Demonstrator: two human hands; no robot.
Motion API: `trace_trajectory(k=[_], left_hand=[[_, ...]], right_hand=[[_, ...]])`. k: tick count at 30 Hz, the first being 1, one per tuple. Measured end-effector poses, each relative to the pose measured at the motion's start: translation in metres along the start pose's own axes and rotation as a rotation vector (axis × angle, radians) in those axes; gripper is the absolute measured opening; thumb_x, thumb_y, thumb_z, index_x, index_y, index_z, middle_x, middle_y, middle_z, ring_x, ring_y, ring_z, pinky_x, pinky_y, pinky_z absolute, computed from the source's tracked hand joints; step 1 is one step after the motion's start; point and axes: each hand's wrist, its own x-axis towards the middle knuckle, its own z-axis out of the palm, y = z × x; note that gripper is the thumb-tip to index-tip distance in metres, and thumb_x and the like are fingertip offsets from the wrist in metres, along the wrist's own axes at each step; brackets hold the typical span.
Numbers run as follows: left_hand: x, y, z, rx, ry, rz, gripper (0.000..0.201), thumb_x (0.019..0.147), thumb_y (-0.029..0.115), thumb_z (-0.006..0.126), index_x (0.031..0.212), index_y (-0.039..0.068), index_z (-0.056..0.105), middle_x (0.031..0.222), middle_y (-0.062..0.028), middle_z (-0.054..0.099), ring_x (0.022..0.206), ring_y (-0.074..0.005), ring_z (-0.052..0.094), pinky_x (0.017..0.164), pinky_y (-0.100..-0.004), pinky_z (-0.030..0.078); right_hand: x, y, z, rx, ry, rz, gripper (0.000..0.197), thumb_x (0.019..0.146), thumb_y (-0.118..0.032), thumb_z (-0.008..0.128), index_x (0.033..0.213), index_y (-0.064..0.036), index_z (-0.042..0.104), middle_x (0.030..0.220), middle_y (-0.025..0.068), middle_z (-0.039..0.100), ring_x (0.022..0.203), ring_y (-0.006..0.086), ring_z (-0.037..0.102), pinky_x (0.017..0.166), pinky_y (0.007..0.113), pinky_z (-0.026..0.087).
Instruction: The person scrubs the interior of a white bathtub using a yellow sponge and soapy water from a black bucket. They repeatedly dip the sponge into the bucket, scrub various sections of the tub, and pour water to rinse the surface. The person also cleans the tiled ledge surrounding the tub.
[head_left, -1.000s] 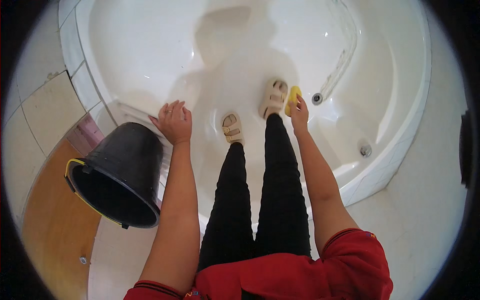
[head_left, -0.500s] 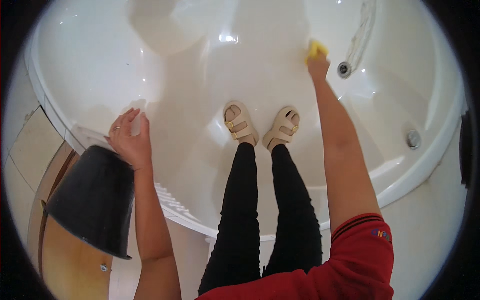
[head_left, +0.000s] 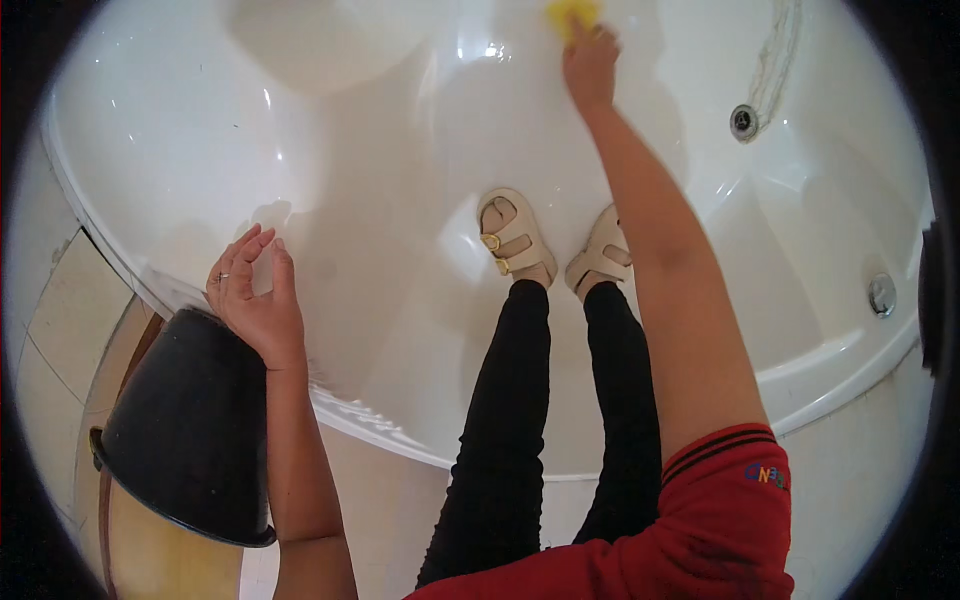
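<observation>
My right hand (head_left: 592, 66) grips a yellow cloth (head_left: 570, 14) against the white surface of the bathtub (head_left: 370, 210), near the top of the view. The cloth is blurred and partly cut off by the upper edge, and its far end is out of sight. On the left, my left hand (head_left: 258, 300) is open and holds nothing, its fingers apart and loosely curved over the tub's rim side. Just below that hand a black bucket (head_left: 185, 425) lies tilted by the tub's edge, partly covered by my left forearm.
I stand inside the tub in beige sandals (head_left: 515, 235). A round metal drain fitting (head_left: 743, 122) sits at the upper right, and a round chrome knob (head_left: 881, 296) is on the right wall. Beige tiles (head_left: 75, 305) border the tub at the left.
My right hand has swept up and to the left with the yellow cloth. My left hand stays about where it was, still open. The view has shifted slightly.
</observation>
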Motion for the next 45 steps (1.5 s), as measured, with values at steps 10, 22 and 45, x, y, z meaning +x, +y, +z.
trace_trajectory(k=[10,22,45], left_hand=[[0.008,0.005,0.006,-0.058,-0.001,0.03,0.011,0.081,0.011,0.071,0.091,0.013,0.072,0.105,-0.0009,0.071,0.105,-0.019,0.055,0.097,-0.0351,0.037],[0.009,0.006,0.01,-0.058,-0.01,0.02,0.008,0.083,0.013,0.069,0.09,0.01,0.072,0.104,-0.0028,0.07,0.104,-0.0202,0.056,0.098,-0.0355,0.036],[0.007,-0.001,0.008,-0.042,-0.016,0.062,0.009,0.083,0.012,0.07,0.091,0.008,0.071,0.104,-0.0042,0.069,0.103,-0.0218,0.055,0.093,-0.0354,0.04]], right_hand=[[-0.121,-0.097,0.011,0.437,-0.558,-0.628,0.037,0.092,-0.015,0.048,0.124,-0.0273,0.059,0.131,0.008,0.054,0.126,0.027,0.047,0.103,0.044,0.04],[-0.093,0.064,-0.011,0.171,-0.101,0.072,0.045,0.087,-0.008,0.054,0.131,-0.019,0.055,0.112,0.0167,0.055,0.104,0.0349,0.053,0.088,0.045,0.046],[-0.144,-0.185,-0.004,1.148,-0.354,0.516,0.056,0.077,-0.002,0.058,0.132,-0.0114,0.052,0.12,0.022,0.05,0.109,0.0414,0.048,0.098,0.046,0.041]])
